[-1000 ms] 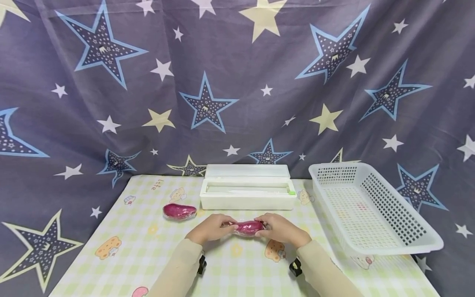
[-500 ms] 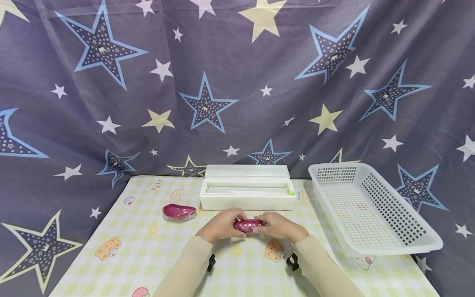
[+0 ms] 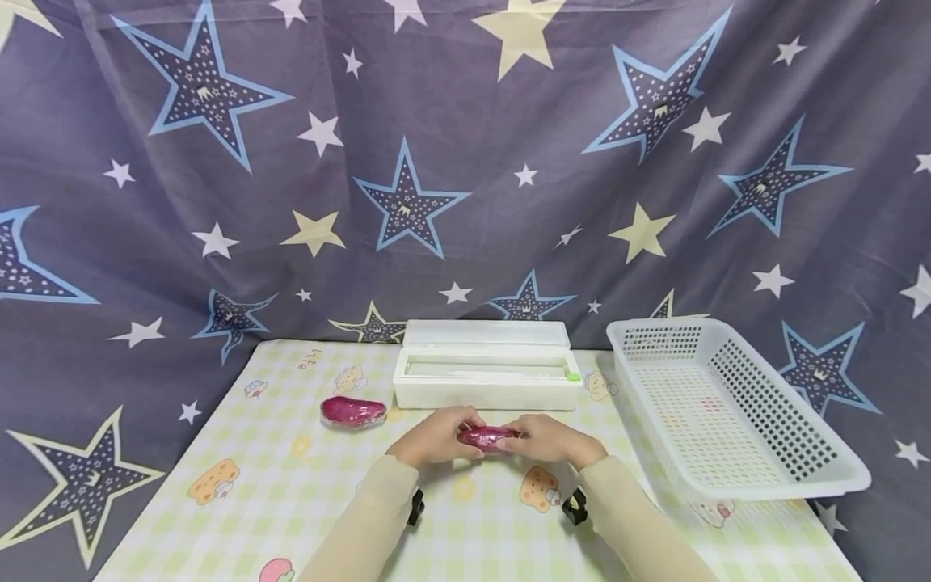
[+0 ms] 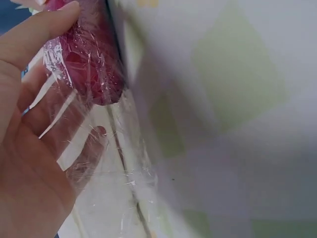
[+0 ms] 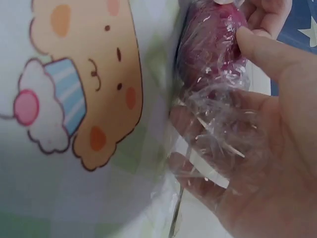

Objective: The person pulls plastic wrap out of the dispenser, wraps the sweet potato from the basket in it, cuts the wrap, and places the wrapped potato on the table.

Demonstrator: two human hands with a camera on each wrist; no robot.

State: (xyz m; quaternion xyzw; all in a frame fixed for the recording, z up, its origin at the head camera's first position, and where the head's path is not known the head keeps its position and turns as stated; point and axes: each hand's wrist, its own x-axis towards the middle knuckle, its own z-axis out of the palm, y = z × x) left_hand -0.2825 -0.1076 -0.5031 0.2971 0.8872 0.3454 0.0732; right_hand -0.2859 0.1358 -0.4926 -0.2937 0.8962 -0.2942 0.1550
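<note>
Just in front of the white box, both hands hold a purple sweet potato (image 3: 486,438) loosely covered in clear cling film (image 5: 218,109). My left hand (image 3: 440,436) has its left end, the thumb (image 4: 59,20) on the near side and fingers behind the film. At the other end my right hand (image 3: 549,439) grips it, thumb laid on the purple skin side. Loose film trails past both ends over the fingers in the wrist views. A second wrapped sweet potato (image 3: 352,412) lies on the table to the left.
Behind the hands stands an open white cling film box (image 3: 487,396), lid raised, with a green slider (image 3: 573,377) at its right. A white perforated plastic basket (image 3: 655,436) stands at the right. A checked cloth (image 3: 254,525) covers the table; a starry curtain (image 3: 465,242) hangs behind.
My left hand has moved right, closer to the right hand, and now covers more of the sweet potato's left end. The right hand has barely moved.
</note>
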